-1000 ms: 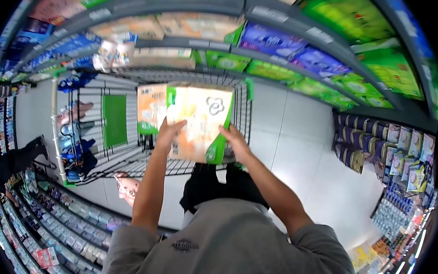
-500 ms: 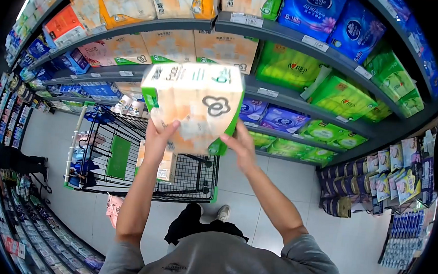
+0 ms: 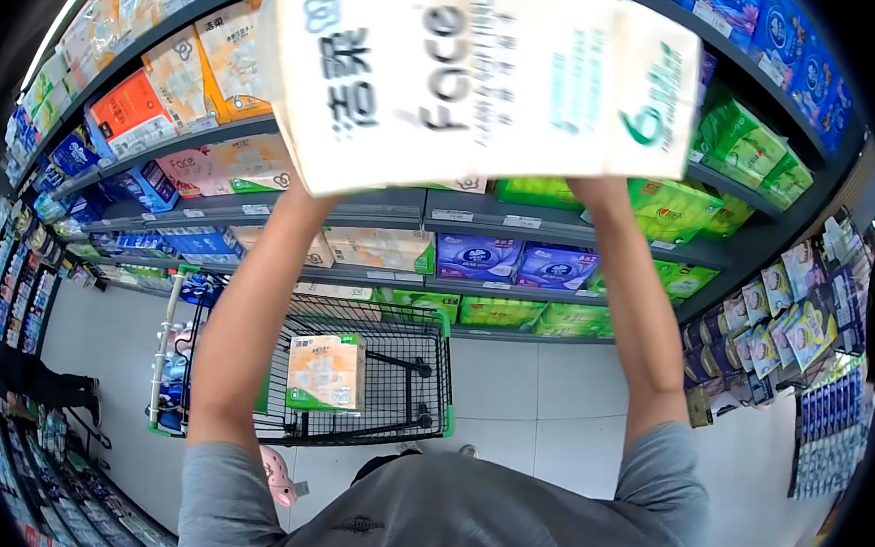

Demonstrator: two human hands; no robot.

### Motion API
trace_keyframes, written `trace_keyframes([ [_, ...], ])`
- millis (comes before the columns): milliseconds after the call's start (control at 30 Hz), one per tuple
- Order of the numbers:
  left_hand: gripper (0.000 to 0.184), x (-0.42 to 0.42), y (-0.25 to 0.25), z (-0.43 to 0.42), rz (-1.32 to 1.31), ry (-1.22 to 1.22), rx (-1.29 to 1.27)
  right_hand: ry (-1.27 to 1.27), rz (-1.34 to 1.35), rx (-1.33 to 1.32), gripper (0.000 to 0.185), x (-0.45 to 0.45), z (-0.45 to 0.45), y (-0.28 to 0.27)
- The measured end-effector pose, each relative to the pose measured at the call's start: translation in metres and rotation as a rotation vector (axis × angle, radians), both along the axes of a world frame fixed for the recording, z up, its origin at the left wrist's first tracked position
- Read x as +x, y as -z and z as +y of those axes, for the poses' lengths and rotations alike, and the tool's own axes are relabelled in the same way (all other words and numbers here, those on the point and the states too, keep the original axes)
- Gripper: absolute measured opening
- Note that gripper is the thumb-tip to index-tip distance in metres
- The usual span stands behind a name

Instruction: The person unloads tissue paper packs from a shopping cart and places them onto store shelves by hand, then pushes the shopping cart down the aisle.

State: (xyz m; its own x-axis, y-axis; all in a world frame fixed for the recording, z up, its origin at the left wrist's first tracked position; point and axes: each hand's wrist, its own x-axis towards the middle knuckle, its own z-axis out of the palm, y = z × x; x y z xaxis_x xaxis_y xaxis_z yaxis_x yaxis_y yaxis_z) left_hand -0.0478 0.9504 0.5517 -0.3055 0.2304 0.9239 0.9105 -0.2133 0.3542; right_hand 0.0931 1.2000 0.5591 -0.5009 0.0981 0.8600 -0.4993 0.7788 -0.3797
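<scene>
A large pack of facial tissues (image 3: 489, 86), cream-white with "Face" and a green 6 printed on it, is raised high and close to the camera. It hides much of the upper shelves. My left hand (image 3: 306, 205) grips its left end from below, and my right hand (image 3: 599, 191) supports the right part. The fingers of both hands are mostly hidden behind the pack. Below my left forearm, a similar orange-and-white tissue pack (image 3: 326, 372) lies in the black wire shopping cart (image 3: 395, 316).
Shelves of tissue packs curve across the front, with purple packs (image 3: 479, 257) and green packs (image 3: 500, 312) low down. Hanging packets (image 3: 785, 330) line the right side. A person in dark clothes (image 3: 35, 379) bends at the far left. A pink shoe (image 3: 278, 476) shows beside the cart.
Both hands have lifted the tissue pack up and toward the camera, from chest height above the cart to in front of the upper shelves. My arms are now raised and spread wider.
</scene>
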Motion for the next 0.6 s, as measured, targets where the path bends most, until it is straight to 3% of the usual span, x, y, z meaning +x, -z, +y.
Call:
trace_keyframes([
  [33,0.05,-0.017,-0.003,-0.001,0.64,-0.545,-0.067,0.135,0.033,0.217,0.031,0.0,-0.005,-0.011],
  [67,0.044,-0.02,-0.009,-0.004,0.596,-0.597,-0.181,0.207,-0.116,0.2,0.034,0.002,-0.019,-0.029],
  [100,0.038,-0.022,-0.019,-0.008,0.551,-0.645,-0.295,0.21,-0.076,0.136,0.034,-0.002,-0.033,-0.04],
  [133,0.03,-0.023,-0.021,-0.007,0.393,-0.544,-0.21,0.142,-0.048,0.151,0.036,-0.01,-0.036,-0.046],
  [167,0.04,-0.034,-0.02,-0.009,0.257,-0.474,-0.203,0.074,-0.021,0.167,0.039,-0.02,-0.037,-0.051],
  [233,0.039,-0.055,-0.018,-0.015,0.602,-0.833,-0.285,0.146,-0.097,0.209,0.04,-0.032,-0.041,-0.058],
  [267,0.038,-0.067,-0.017,-0.018,0.599,-0.868,-0.3,0.209,0.013,0.292,0.04,-0.044,-0.038,-0.058],
  [400,0.033,-0.095,-0.021,-0.009,0.491,-0.664,-0.029,0.416,0.017,0.542,0.059,-0.08,0.001,-0.055],
  [533,0.033,-0.107,-0.012,0.019,0.39,-0.592,-0.036,0.554,-0.01,0.769,0.079,-0.105,0.041,-0.044],
  [567,0.032,-0.108,-0.01,0.029,0.357,-0.571,-0.039,0.562,-0.015,0.768,0.079,-0.102,0.04,-0.041],
  [600,0.032,-0.109,-0.011,0.037,0.331,-0.558,-0.04,0.454,-0.054,0.57,0.059,-0.101,0.037,-0.038],
])
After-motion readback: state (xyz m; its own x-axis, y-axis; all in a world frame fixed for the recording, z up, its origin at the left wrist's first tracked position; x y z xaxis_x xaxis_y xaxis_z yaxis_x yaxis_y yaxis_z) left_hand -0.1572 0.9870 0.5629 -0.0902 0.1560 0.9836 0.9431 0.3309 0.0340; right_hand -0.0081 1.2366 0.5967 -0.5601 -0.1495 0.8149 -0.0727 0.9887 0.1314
